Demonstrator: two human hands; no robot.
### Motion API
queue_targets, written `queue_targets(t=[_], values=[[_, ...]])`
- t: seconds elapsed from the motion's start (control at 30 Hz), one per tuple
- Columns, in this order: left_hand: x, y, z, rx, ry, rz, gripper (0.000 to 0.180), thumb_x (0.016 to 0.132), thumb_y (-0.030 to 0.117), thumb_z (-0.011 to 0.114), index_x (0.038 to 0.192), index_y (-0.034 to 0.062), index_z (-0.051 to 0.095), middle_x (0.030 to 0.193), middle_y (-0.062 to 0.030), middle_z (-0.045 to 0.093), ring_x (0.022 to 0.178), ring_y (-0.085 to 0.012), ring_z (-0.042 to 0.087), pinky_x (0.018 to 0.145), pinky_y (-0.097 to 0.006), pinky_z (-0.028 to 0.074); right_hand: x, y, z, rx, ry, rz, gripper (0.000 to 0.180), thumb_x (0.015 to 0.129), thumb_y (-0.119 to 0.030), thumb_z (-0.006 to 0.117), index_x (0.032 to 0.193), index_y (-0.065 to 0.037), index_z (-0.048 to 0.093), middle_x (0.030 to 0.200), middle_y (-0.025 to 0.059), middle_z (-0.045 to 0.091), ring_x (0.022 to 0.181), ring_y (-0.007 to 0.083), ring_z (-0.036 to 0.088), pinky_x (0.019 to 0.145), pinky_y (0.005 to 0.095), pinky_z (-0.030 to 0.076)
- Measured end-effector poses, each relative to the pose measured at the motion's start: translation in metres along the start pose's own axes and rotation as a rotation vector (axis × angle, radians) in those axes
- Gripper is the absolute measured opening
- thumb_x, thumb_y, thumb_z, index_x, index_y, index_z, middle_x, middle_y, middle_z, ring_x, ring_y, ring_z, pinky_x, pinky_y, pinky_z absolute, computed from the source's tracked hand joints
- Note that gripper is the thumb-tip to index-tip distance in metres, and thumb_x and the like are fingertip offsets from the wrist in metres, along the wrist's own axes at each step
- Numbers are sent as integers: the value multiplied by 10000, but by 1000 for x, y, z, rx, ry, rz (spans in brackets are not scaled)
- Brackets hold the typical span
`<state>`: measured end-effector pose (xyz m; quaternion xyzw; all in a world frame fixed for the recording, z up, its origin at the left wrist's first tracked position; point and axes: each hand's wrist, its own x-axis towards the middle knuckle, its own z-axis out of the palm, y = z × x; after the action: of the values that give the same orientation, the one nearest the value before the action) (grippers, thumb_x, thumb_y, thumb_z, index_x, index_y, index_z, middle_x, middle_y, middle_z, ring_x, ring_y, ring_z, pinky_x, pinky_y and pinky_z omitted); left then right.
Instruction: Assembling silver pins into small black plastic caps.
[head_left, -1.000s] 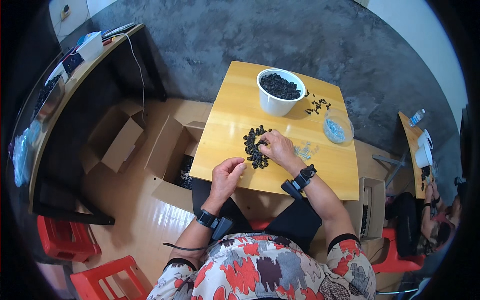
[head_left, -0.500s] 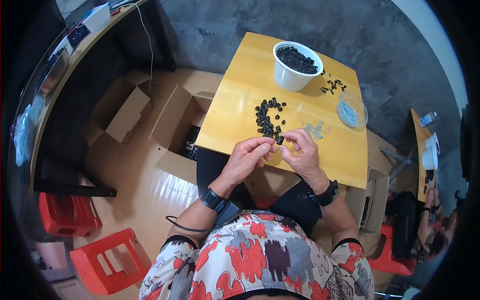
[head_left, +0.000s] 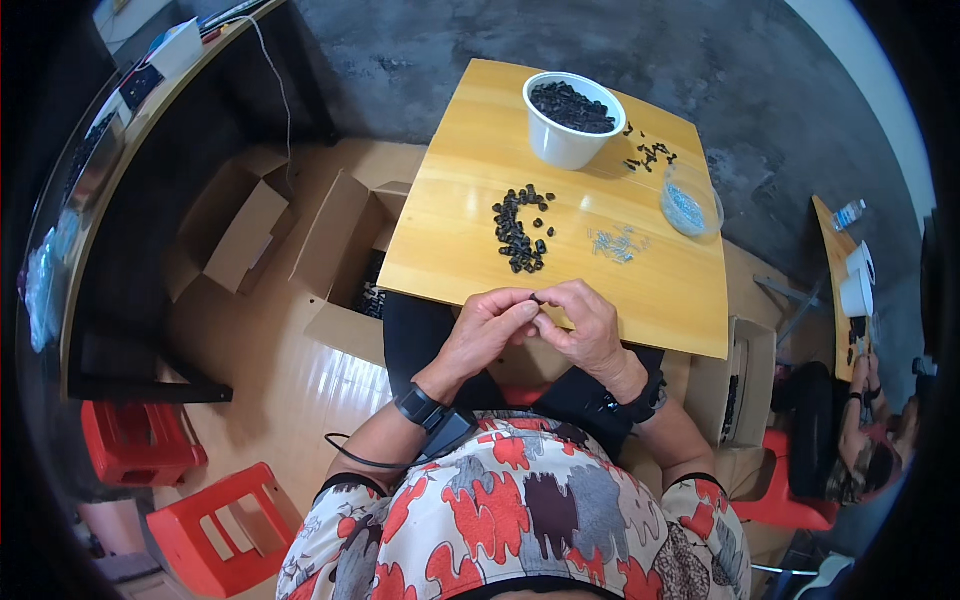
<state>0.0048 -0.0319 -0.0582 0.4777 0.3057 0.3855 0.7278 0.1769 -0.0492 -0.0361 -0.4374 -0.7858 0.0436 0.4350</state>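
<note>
My left hand point(head_left: 492, 328) and my right hand point(head_left: 586, 325) meet at the near edge of the table, fingers closed and fingertips together. Between them is a small black cylindrical part point(head_left: 537, 299), mostly hidden by the fingers. Just beyond my hands lies a curved pile of similar black parts point(head_left: 514, 232). To its right, small silvery screws or pins point(head_left: 616, 243) are scattered on the wood. A clear round tub point(head_left: 690, 208) of the same silvery pieces stands at the right edge. Farther back is a white bucket point(head_left: 566, 146) full of black parts.
The yellow wooden table point(head_left: 450, 180) stands against a grey wall. Loose dark pieces point(head_left: 652, 155) lie beside the bucket. Open cardboard boxes point(head_left: 335, 240) sit on the floor at left, another box point(head_left: 745, 385) at right. Red stools point(head_left: 225, 530) stand lower left. Another person point(head_left: 860, 450) works at far right.
My hands have drawn together and slightly back from the pile. The black part, which showed plainly at my right fingertips, is now mostly covered. The view has shifted a little.
</note>
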Motion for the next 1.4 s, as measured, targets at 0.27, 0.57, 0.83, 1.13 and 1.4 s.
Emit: queue_targets(t=[0.27,0.57,0.83,1.13,1.4], values=[[-6,0,-7,-31,31,-79,221,935,142,533,1088,5,616,870,-52,658,712,-82,591,657,-218,490,-24,53,-37,-137,-160,386,218,752,-121,683,947,-54,614,837,104,614,758,260,626,662,352,507],[-7,1,-5,-68,-2,-24,236,916,128,569,1111,0,611,887,-45,667,707,-47,574,653,-184,489,-4,100,-54,-399,-124,513,250,772,-150,678,995,-64,602,914,115,611,827,265,613,698,369,498],[-12,5,-5,-7,6,6,220,921,109,545,1094,-8,614,891,-77,670,717,-90,604,673,-225,507,-14,120,-44,-408,-117,451,177,778,-153,670,921,-73,605,813,92,598,743,270,609,645,390,498],[-12,-7,-12,-20,60,-55,203,928,148,542,1044,3,625,866,-63,665,707,-91,603,660,-224,500,-21,108,-45,-369,-83,508,212,768,-163,680,949,-88,600,820,83,600,749,264,610,648,377,496],[5,-10,-15,56,162,27,187,916,153,567,1029,20,632,852,-49,663,695,-78,593,639,-220,494,-39,119,-44,-319,49,461,244,759,-116,695,978,-60,603,846,97,592,769,237,608,677,353,495]])
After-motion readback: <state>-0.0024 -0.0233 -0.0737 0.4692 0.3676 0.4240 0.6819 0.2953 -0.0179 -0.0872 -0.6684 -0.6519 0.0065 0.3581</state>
